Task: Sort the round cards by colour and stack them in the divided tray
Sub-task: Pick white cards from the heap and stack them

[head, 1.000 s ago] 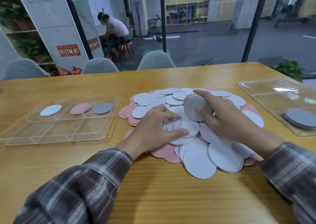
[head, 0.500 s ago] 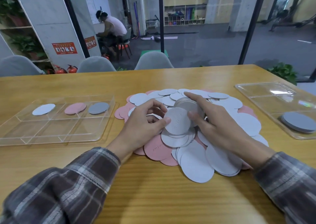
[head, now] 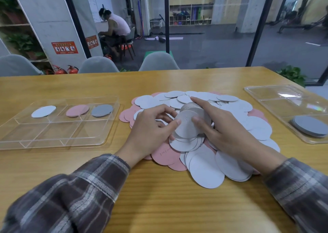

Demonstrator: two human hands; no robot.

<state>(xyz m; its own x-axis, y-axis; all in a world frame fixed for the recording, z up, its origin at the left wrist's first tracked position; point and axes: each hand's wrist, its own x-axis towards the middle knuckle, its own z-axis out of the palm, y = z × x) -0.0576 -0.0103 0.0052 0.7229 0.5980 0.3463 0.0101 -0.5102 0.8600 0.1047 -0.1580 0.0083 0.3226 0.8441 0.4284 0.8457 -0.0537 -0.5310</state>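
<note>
The wooden counter [head: 159, 206] carries the same layout as a second ago. The loose pile of round cards [head: 205, 172], white over pink, still spreads across its middle. The divided tray [head: 44, 133] to the left is unchanged, as is the second clear tray [head: 276, 97] to the right with its grey stack [head: 309, 126] in the near compartment.

The change lies with the hands. The left hand [head: 150, 126], which a second ago lay flat on the pile, has risen and now pinches a white card [head: 186, 124] by its left edge between thumb and fingertips. It holds the card on edge against the near face of the held stack [head: 195, 110]. The right hand [head: 225, 131] keeps its grip on that stack of white cards, forefinger over the top and thumb on the front card, just above the pile.

In the divided tray's far row, one white disc [head: 43, 111], one pink disc [head: 77, 110] and one grey disc [head: 102, 110] lie as before, each in its own compartment.
</note>
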